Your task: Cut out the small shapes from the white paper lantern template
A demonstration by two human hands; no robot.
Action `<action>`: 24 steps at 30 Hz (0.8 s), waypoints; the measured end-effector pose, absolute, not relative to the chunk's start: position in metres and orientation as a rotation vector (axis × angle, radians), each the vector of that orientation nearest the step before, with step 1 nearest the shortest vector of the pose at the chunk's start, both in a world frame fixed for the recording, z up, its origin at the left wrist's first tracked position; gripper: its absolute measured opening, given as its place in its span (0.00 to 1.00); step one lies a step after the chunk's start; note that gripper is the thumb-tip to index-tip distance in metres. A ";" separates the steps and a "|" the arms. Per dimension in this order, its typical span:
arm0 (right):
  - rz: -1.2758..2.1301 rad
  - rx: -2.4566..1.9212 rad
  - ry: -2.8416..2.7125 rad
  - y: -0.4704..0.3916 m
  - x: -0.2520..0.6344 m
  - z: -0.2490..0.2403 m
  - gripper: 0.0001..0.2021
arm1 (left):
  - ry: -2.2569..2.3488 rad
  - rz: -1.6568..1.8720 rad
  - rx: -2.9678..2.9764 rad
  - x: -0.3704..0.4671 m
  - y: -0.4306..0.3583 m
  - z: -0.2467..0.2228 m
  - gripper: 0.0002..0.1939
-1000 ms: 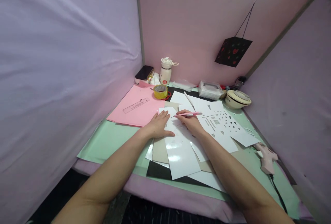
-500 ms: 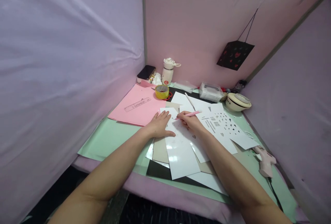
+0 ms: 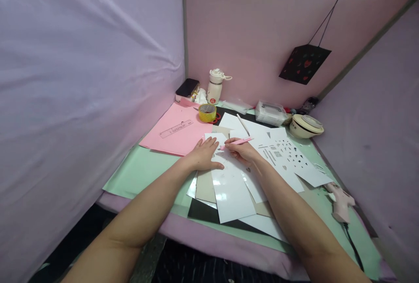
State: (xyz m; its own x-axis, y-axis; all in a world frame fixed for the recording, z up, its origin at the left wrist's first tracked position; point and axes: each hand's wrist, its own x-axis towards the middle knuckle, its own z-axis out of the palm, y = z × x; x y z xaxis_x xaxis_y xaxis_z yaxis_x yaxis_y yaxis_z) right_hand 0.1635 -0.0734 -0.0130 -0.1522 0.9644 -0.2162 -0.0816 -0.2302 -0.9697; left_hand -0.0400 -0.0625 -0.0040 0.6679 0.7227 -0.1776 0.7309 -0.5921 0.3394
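Observation:
My left hand (image 3: 205, 155) lies flat with spread fingers on a glossy white sheet (image 3: 233, 200), pressing its upper left part. In my right hand (image 3: 241, 148) is a slim pink pen-shaped tool (image 3: 241, 141), pinched near its lower end. Its tip meets the sheet just right of my left fingers; whether it is a pen or a craft knife cannot be made out. Small marks or cut shapes show near the tip. To the right lies another white sheet (image 3: 312, 174) with many small cut-out shapes. A white pen-like stick (image 3: 242, 124) rests above.
Pink paper (image 3: 176, 143) with a clear ruler (image 3: 176, 129) lies left. Yellow tape (image 3: 207, 113) sits beside red-handled scissors (image 3: 217, 118). Behind stand a white bottle (image 3: 214, 89), a phone (image 3: 187, 87), a clear box (image 3: 270, 113) and bowls (image 3: 306, 127). A pink glue gun (image 3: 341, 204) lies right.
The whole view has shifted slightly, so things appear a little further right and higher. Both hands keep their places on the sheet; the pink tool lies slightly flatter.

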 end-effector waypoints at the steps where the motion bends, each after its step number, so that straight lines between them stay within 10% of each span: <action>1: 1.543 -1.199 -1.077 -0.074 0.164 -0.013 0.17 | 1.140 -0.037 2.502 -0.040 -0.062 -0.004 0.52; 24: 0.990 -1.367 -1.500 -0.076 0.158 -0.020 0.13 | 1.153 -0.084 2.516 -0.039 -0.062 0.001 0.53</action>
